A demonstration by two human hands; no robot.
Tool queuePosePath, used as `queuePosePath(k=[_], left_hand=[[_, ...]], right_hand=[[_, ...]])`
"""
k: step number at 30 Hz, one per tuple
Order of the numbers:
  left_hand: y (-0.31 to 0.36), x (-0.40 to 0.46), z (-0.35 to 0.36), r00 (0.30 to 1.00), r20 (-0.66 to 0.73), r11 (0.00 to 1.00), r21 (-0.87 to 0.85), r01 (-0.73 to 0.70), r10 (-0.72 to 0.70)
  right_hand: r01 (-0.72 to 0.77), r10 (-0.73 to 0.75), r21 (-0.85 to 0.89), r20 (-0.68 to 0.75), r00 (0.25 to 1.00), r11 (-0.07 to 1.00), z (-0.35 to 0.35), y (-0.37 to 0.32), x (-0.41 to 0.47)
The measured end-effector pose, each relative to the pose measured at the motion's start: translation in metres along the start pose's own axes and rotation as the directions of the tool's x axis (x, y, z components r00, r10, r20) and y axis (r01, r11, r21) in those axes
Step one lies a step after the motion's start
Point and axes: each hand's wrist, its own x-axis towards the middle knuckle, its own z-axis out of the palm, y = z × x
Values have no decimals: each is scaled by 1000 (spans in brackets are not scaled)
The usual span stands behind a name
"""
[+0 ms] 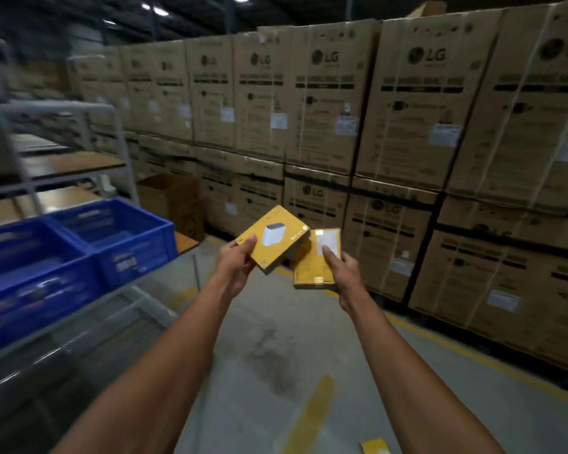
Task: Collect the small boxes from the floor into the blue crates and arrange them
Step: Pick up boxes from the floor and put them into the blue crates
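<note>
My left hand (236, 262) grips a small yellow box (273, 239) with a white picture on its face, tilted up in front of me. My right hand (341, 273) holds a second small yellow box (312, 263) just to its right, thumb on its label; the two boxes overlap at one corner. Two blue crates sit on a grey metal cart at the left: the farther blue crate (135, 237) and the nearer blue crate (30, 273). Another small yellow box (376, 447) lies on the floor at the bottom edge.
Tall stacks of large brown cartons (391, 126) wall off the back and right. A grey shelf rack (63, 152) stands behind the crates, with an open brown carton (171, 198) beside it. Yellow lines (312, 417) mark the concrete floor.
</note>
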Motion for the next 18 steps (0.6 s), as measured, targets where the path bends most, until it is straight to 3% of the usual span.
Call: queuePosePath(k=[4, 8, 15, 18], left_hand=[[55, 25, -91, 957, -272, 982, -124, -140, 102], [91, 38, -182, 847, -512, 973, -82, -216, 145], [153, 60, -315, 657, -736, 983, 62, -174, 162], [183, 81, -362, 623, -766, 987, 114, -111, 158]], right_hand=[[-68, 61, 50, 122, 991, 996, 93, 16, 34], [-125, 109, 41, 281, 953, 991, 193, 33, 68], [-228, 195, 1, 515, 835, 974, 372, 69, 135], [-228, 230, -75, 561, 795, 971, 441, 76, 169]])
